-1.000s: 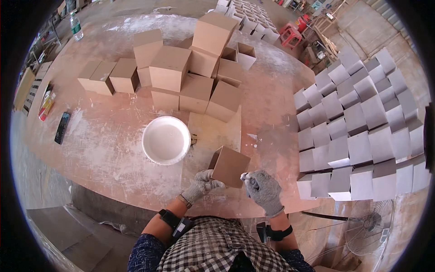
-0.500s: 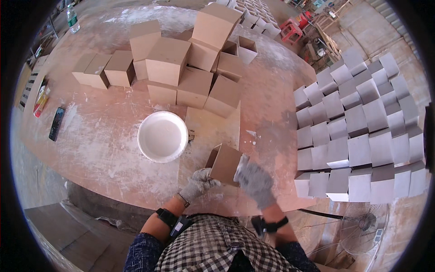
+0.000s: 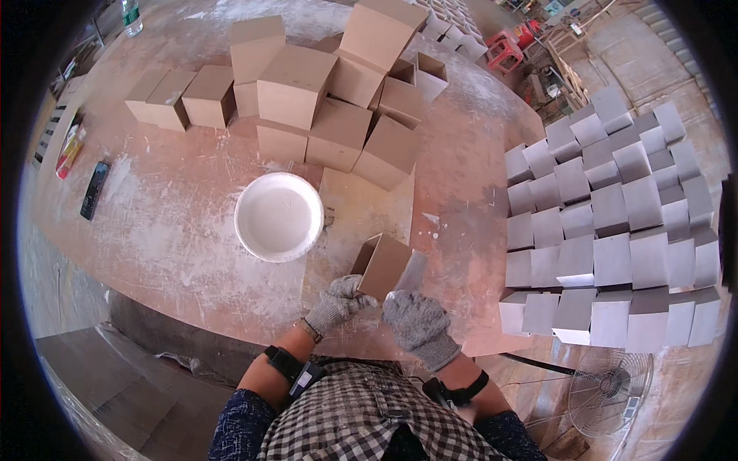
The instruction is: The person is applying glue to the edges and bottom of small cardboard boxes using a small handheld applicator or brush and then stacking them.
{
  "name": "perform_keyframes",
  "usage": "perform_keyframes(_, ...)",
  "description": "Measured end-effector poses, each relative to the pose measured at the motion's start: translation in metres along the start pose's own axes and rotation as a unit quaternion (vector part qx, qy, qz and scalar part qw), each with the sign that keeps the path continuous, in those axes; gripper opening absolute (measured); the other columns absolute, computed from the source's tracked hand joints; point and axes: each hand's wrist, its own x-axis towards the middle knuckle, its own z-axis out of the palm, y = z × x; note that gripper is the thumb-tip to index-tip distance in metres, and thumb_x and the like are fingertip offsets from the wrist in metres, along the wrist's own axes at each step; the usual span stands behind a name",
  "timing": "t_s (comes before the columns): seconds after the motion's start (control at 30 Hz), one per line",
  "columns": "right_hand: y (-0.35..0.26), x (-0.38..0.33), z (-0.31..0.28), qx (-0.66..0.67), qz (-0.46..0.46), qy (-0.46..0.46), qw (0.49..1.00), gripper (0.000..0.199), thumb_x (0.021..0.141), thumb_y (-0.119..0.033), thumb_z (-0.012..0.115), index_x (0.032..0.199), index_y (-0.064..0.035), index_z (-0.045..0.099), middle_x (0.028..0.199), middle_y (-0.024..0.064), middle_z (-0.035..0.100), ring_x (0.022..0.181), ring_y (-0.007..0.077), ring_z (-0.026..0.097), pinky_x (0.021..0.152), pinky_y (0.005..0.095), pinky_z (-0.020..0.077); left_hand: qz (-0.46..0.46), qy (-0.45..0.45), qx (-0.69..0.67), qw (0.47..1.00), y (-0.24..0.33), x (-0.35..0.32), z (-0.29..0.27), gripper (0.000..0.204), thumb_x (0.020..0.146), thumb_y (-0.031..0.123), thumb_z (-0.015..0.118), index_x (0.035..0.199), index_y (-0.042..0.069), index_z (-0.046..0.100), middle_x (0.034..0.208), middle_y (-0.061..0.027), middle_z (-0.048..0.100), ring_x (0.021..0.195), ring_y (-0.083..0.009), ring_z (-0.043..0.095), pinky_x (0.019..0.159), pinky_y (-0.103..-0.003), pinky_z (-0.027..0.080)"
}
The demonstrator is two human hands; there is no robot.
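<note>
Just below the frame's centre, the left gloved hand (image 3: 338, 303) clamps a brown cardboard box (image 3: 387, 266) by its lower-left corner; the right gloved hand (image 3: 420, 323) curls at its lower right, grip unclear.

And it's two gloved hands (image 3: 336, 303), one held box (image 3: 386, 266), one white bowl (image 3: 239, 218), one phone (image 3: 95, 190) left, one bottle (image 3: 131, 17) far left, one fan (image 3: 610, 383) right!

I see one box (image 3: 387, 265) just below the middle of the frame, made of plain brown cardboard with straight edges. It is tilted, its open end toward the left, so I can look partly into the shadowed inside. Its right-hand side looks whitish; whether its underside touches anything, I can't tell.
</note>
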Motion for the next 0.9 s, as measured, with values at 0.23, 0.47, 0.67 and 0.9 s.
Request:
perform_keyframes(0.23, 0.042, 0.062, 0.026, 0.188, 0.049, -0.061, 0.979, 0.014, 0.083, -0.020, 0.052, 0.084, -0.0074, 0.058, 0.086, 0.0151, 0.059, 0.075, 0.0285, 0.062, 0.063, 0.0419, 0.0519, -0.026, -0.004, -0.090, 0.996, -0.009, 0.001, 0.004, 0.030, 0.083, 0.021, 0.070, 0.107, 0.004, 0.063, 0.099, -0.0077, 0.064, 0.091, -0.0205, 0.059, 0.080, -0.034, 0.048)
perform_keyframes(0.47, 0.013, 0.044, 0.011, 0.245, -0.062, -0.002, 0.967, 0.014, 0.083, -0.023, 0.053, 0.080, -0.0093, 0.055, 0.081, 0.0122, 0.059, 0.073, 0.0278, 0.062, 0.061, 0.0432, 0.0503, 0.002, 0.059, -0.038, 0.997, -0.015, -0.008, 0.009, 0.029, 0.083, 0.017, 0.071, 0.107, 0.003, 0.062, 0.095, -0.0055, 0.063, 0.086, -0.0168, 0.057, 0.079, -0.031, 0.048)
perform_keyframes(0.67, 0.012, 0.058, 0.028, 0.179, -0.025, 0.049, 0.982, 0.015, 0.083, -0.024, 0.054, 0.082, -0.0095, 0.058, 0.080, 0.0122, 0.058, 0.071, 0.0298, 0.059, 0.060, 0.0442, 0.0480, -0.051, 0.052, -0.083, 0.994, -0.015, -0.006, 0.011, 0.024, 0.080, 0.027, 0.070, 0.089, 0.007, 0.061, 0.087, -0.0120, 0.060, 0.085, -0.0331, 0.057, 0.074, -0.040, 0.046)
perform_keyframes(0.9, 0.021, 0.078, 0.043, 0.356, 0.009, 0.058, 0.933, 0.011, 0.079, -0.022, 0.056, 0.082, -0.0125, 0.060, 0.080, 0.0125, 0.055, 0.070, 0.0293, 0.058, 0.056, 0.0449, 0.0453, 0.021, 0.066, -0.049, 0.996, -0.034, -0.007, 0.014, 0.025, 0.080, 0.027, 0.069, 0.089, 0.007, 0.057, 0.085, -0.0114, 0.058, 0.084, -0.0332, 0.055, 0.074, -0.041, 0.044)
